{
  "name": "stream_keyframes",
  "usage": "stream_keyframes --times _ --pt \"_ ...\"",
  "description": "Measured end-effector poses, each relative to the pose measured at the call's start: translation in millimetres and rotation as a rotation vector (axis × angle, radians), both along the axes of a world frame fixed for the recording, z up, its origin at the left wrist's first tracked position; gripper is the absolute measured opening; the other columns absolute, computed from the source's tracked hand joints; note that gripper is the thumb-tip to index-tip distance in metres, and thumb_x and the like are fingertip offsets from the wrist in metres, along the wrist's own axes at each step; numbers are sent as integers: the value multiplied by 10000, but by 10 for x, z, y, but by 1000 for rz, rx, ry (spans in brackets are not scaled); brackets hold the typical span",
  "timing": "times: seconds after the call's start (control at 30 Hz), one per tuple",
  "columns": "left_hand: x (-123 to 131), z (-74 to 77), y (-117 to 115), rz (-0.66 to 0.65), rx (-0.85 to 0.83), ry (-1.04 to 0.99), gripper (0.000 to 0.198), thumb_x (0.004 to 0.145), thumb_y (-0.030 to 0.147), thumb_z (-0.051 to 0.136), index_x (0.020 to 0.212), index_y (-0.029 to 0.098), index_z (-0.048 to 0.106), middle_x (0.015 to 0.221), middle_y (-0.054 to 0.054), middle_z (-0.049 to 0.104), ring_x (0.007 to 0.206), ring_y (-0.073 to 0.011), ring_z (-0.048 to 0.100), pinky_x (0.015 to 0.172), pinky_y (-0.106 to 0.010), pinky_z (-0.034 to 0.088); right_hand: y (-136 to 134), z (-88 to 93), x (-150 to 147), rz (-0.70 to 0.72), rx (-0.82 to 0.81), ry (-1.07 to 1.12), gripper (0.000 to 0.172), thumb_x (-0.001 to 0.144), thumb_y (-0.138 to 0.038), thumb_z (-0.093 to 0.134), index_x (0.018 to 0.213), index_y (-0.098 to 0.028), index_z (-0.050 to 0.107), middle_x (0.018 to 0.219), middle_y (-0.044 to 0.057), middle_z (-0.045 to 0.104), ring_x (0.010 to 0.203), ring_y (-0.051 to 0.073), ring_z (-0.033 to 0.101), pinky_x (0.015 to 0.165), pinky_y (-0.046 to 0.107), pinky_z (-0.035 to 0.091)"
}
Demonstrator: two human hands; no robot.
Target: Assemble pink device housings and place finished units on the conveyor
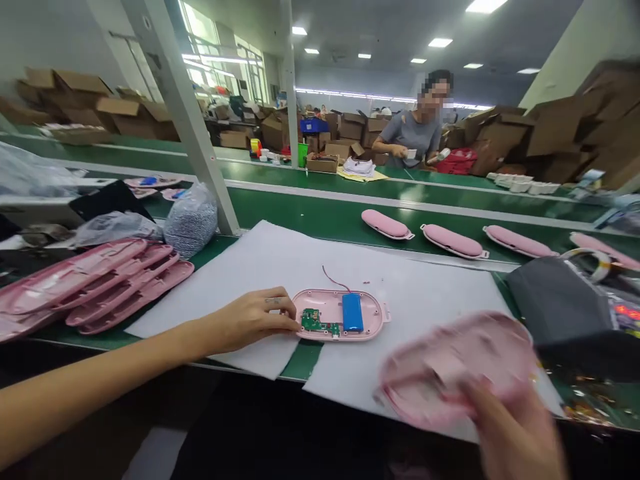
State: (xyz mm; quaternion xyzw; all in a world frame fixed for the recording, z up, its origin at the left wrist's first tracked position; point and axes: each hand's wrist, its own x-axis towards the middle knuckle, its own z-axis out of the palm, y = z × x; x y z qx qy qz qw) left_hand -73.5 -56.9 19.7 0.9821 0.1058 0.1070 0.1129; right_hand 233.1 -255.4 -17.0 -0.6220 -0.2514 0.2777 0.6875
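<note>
A pink casing half (325,301) lies open side up on the white sheet. Inside it are a green circuit board (311,320) at the left and a blue battery (353,313) right of centre, with a thin dark red wire rising past the far rim. My left hand (260,317) grips the casing's left end between thumb and fingers. At the lower right my right hand (515,420) holds a second pink shell (457,367) with its hollow inside facing me. That shell and hand are smeared by motion, and it is apart from the casing.
Several pink shells (130,293) are stacked at the left, beside a plastic bag of small parts (191,220). Closed pink cases (454,240) stand along the green bench behind the sheet. A dark grey box (563,300) and small metal pieces (590,400) lie right. A co-worker (417,137) stands across.
</note>
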Motion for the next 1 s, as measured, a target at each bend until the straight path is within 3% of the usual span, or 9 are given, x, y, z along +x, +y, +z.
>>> stream_keyframes --times 0.2,0.3,0.4,0.47,0.6,0.67,0.77,0.93,1.0 --pt "86 -198 115 149 -424 -260 127 929 236 533 945 201 654 962 -48 654 958 -163 539 858 -288 453 1001 314 -521 297 -80 178 571 701 -408 730 1208 -209 558 918 26 674 756 179 629 570 279 550" --pt "134 -198 135 371 -712 -420 159 928 299 522 890 160 591 873 -35 651 793 -138 564 736 -273 466 1152 316 -571 319 -141 215 548 671 -390 750 1154 -183 593 845 22 681 709 172 636 567 265 550" --pt "204 -186 139 460 -905 -540 141 926 278 490 871 155 531 829 -35 659 737 -139 592 654 -263 475 1191 294 -548 266 -131 195 602 649 -357 773 1196 -196 580 941 37 697 790 186 657 623 287 574" --pt "259 -171 126 462 -774 -576 99 916 238 486 877 163 537 809 -28 655 729 -141 593 656 -269 481 1211 289 -569 244 -94 108 695 631 -358 791 1264 -215 543 1029 52 691 863 214 664 647 321 591" --pt "385 -185 83 302 -49 -575 124 912 156 468 921 151 591 889 -81 668 864 -197 589 781 -337 492 1266 299 -739 241 -15 7 842 604 -367 817 1354 -212 467 1121 95 666 931 266 666 663 370 608" --pt "440 -215 62 222 152 -532 160 910 114 434 927 133 592 877 -106 668 884 -224 596 782 -356 494 1290 302 -838 209 21 2 848 624 -366 809 1374 -216 442 1153 102 649 952 270 662 667 371 610" --pt "473 -228 54 192 35 -553 144 912 123 445 950 139 583 889 -99 668 889 -213 611 793 -340 499 1311 287 -936 168 56 -16 803 676 -373 778 1382 -224 428 1180 103 631 971 258 655 686 364 611" --pt "423 -142 124 101 -645 -594 131 971 202 390 1007 168 511 957 -61 703 867 -145 657 790 -285 520 1315 233 -1013 111 84 -77 747 725 -380 742 1380 -225 417 1204 105 613 975 245 652 716 371 614" --pt "412 -139 149 134 -591 -593 111 966 194 398 998 171 502 944 -56 709 900 -165 654 827 -323 512 1311 224 -1040 57 104 -118 709 731 -370 737 1360 -233 439 1221 100 605 1005 246 643 726 368 615"
